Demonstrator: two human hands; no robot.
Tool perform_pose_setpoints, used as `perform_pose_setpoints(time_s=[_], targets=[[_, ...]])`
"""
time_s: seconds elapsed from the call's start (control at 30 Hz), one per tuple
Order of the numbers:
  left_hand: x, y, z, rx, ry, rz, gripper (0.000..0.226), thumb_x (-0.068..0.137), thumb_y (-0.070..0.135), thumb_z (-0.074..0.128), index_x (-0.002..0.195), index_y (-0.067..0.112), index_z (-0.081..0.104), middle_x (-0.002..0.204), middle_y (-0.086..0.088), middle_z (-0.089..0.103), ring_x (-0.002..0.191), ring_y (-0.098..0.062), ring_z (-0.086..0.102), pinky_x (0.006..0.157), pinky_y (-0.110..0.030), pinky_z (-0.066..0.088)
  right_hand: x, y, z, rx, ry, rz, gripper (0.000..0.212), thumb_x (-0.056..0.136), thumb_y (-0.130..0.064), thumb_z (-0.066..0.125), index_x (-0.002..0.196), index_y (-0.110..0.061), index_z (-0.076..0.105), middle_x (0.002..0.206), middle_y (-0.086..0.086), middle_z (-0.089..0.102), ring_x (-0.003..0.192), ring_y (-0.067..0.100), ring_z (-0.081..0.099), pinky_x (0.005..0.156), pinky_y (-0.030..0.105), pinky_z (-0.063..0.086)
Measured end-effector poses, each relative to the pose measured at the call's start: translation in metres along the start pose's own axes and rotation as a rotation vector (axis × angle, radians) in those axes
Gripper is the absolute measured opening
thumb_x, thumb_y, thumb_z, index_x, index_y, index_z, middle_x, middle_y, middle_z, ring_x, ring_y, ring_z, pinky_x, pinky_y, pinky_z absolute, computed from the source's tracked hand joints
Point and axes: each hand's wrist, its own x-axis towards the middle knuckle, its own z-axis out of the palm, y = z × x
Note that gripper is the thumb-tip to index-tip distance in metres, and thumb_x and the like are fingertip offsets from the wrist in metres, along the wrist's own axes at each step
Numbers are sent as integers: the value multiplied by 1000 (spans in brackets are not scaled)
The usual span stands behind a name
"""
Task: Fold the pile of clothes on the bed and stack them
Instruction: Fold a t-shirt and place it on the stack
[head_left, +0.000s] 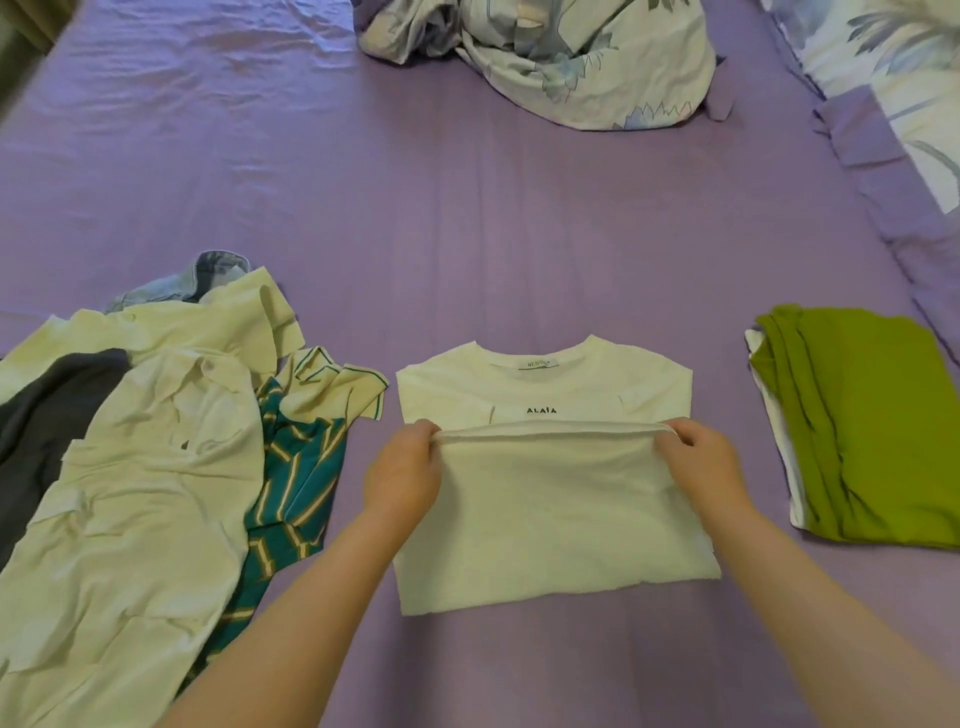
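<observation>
Right now the left hand (402, 467) and right hand (701, 465) each pinch an end of the folded-up hem of a white T-shirt (545, 379) lying flat on the purple bed (467, 234). Just outside the left hand sprawls a pile of unfolded clothes (156, 457). Well beyond the right hand sits a folded green garment (872, 426). Past both hands lies a crumpled floral quilt (571, 57).

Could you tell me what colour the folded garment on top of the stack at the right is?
Green; the folded garment shows clearly in the head view.
</observation>
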Motion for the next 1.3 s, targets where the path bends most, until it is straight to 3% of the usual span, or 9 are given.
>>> perform_pose_setpoints(time_s=[0.13,0.3,0.4,0.57,0.83,0.93,1.07,1.2,1.3], targets=[[36,12,-8,-90,31,-104,30,91,2,38,106,13,61,107,-4,60,93,-21,53,71,-32,41,33,-12,-3,51,94,-14,3,89,-16,61,90,-17,59,89,-1,61,85,18,55,71,29,37],[88,20,-16,-71,65,-125,33,89,-2,37,107,11,62,111,-9,61,99,-28,55,80,-41,49,84,-27,-4,38,147,-63,3,86,-21,60,84,-23,61,78,-7,63,76,20,58,57,25,39],[116,19,-11,-99,118,-148,31,91,9,46,120,13,57,117,-7,58,106,-27,55,84,-41,48,112,-25,6,-11,145,-61,5,89,-23,59,94,-21,59,84,-1,62,86,26,58,63,30,35],[121,7,19,-284,81,-234,63,84,12,66,141,12,39,135,-4,49,119,-24,50,94,-34,42,121,1,29,-41,19,21,71,83,-29,71,141,-16,34,138,2,48,124,25,47,86,30,35],[126,0,33,-274,356,-207,34,100,11,41,134,14,48,126,-4,60,111,-26,55,84,-32,38,134,15,25,-124,204,-92,28,100,-24,43,123,-11,52,98,12,62,95,37,57,69,35,35],[130,1,32,-203,374,-269,39,96,15,52,134,11,47,127,-9,58,116,-31,50,92,-38,39,133,10,22,-174,206,-83,33,98,-19,46,129,-9,48,111,15,60,103,37,54,77,39,39],[113,3,32,-196,353,-390,65,84,27,71,138,7,41,134,-17,49,126,-34,40,104,-41,31,106,4,30,-541,255,-383,43,84,-1,57,126,0,54,125,22,56,114,42,52,93,49,42],[78,-5,37,-293,289,-391,78,78,34,76,142,13,36,135,-10,46,125,-28,41,103,-45,38,57,1,69,-720,66,-640,48,84,-23,52,130,-11,58,138,18,50,129,39,45,105,53,33],[51,-11,40,-487,230,-361,70,72,35,79,130,24,41,117,10,53,109,-11,52,86,-33,48,31,-4,103,-863,-228,-640,54,89,-46,33,135,-25,53,145,13,44,136,36,37,108,60,30]])
